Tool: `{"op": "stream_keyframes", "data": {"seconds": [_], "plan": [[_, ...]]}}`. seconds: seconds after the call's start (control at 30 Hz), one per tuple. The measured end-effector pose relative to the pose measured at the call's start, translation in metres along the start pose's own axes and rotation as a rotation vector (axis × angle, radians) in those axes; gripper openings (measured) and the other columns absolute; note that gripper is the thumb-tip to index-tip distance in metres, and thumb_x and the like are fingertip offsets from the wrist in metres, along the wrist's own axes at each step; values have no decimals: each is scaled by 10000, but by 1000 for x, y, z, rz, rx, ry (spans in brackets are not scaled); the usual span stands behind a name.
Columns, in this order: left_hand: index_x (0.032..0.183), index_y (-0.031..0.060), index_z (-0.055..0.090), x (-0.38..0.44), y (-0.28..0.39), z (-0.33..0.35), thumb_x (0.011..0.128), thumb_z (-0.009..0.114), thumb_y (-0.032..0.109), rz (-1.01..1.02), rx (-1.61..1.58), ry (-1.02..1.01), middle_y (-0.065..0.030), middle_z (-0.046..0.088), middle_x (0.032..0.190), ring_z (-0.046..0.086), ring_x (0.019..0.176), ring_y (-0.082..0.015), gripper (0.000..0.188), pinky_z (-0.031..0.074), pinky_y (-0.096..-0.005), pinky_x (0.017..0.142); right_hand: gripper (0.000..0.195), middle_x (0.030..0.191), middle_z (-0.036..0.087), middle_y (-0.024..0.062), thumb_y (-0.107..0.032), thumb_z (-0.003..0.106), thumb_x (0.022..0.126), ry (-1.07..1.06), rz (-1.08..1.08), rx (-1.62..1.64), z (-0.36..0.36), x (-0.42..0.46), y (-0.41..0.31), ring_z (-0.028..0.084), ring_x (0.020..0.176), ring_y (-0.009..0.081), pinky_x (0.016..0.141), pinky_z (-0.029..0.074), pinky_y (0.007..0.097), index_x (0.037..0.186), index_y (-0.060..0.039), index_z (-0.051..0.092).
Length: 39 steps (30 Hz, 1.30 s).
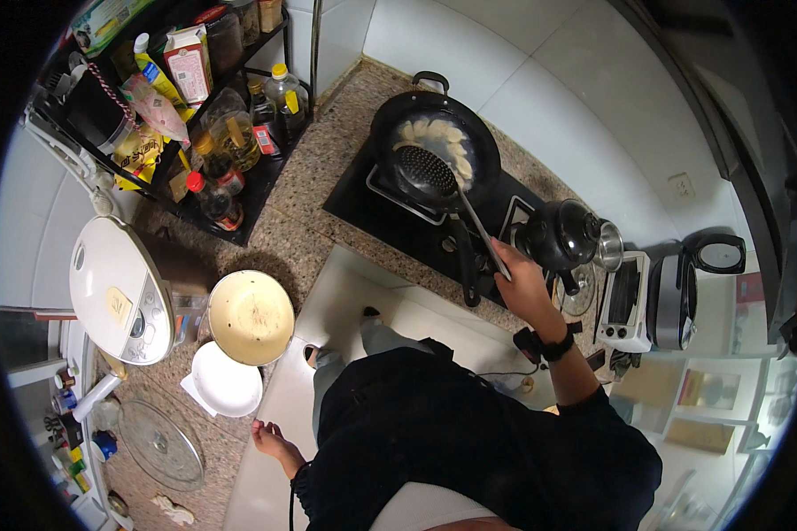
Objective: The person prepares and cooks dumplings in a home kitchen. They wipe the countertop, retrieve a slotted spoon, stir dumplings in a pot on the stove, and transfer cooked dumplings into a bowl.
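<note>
My right hand point(523, 282) grips the long metal handle of a skimmer point(428, 171). The skimmer's dark perforated bowl rests tilted inside a black wok point(483, 143), over its near-left part. Pale dumplings point(446, 131) lie in cloudy liquid along the far and right side of the wok; the skimmer hides part of the liquid. The wok sits on the left burner of a black gas stove point(352, 196), its long handle pointing towards me. My left hand point(277, 443) hangs by the counter edge near a white plate point(227, 379), empty, with fingers loosely bent.
A lidded black pot point(558, 232) stands on the right burner, with a metal bowl point(609, 245) and toaster oven point(625, 302) beyond. At left are a cream basin point(252, 318), a rice cooker point(123, 292), a glass lid point(161, 445) and a rack of bottles point(216, 202).
</note>
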<state>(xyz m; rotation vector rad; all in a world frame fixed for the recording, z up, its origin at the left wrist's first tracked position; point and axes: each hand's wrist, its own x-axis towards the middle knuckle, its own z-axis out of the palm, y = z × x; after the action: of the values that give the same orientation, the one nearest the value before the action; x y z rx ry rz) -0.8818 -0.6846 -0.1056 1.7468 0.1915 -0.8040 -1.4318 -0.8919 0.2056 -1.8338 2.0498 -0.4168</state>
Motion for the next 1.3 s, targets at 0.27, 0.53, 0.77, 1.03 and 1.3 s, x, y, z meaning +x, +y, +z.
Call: {"op": "stream_keyframes", "data": {"seconds": [0.27,0.53,0.77,1.03,1.3], "plan": [[1125,75,617,4,3,-6,854,461,22,13,2,11,-38,604,1098,571,849,-158,317,503,-306,735,625,1352,572,176,65,596,783,175,-8,-74,2,23,17,571,1186,392,981,499,409,1385,-93,537],[1081,74,617,-14,11,1,892,531,18,10,-33,30,-24,606,976,557,764,-132,215,522,-281,677,651,1380,548,168,95,560,800,301,-17,-64,0,21,26,565,1201,395,984,486,398,1416,-108,500],[1063,83,613,-7,4,0,894,541,44,-28,-38,9,-23,602,975,555,791,-140,187,517,-278,698,712,1435,490,143,82,537,838,563,-27,-83,14,34,41,558,1186,410,927,515,408,1498,-148,401],[1060,89,614,-5,16,-2,889,550,75,-120,-24,39,-18,605,994,562,831,-164,183,511,-293,728,670,1363,412,197,94,526,866,605,312,-60,100,45,124,593,1044,414,787,531,406,1501,-42,361],[1159,58,614,2,25,-22,890,546,68,-100,49,31,-46,585,1007,564,859,-187,278,523,-302,747,690,1368,412,189,116,571,818,579,284,-132,155,42,144,564,1086,400,803,527,427,1467,-51,404]]}}
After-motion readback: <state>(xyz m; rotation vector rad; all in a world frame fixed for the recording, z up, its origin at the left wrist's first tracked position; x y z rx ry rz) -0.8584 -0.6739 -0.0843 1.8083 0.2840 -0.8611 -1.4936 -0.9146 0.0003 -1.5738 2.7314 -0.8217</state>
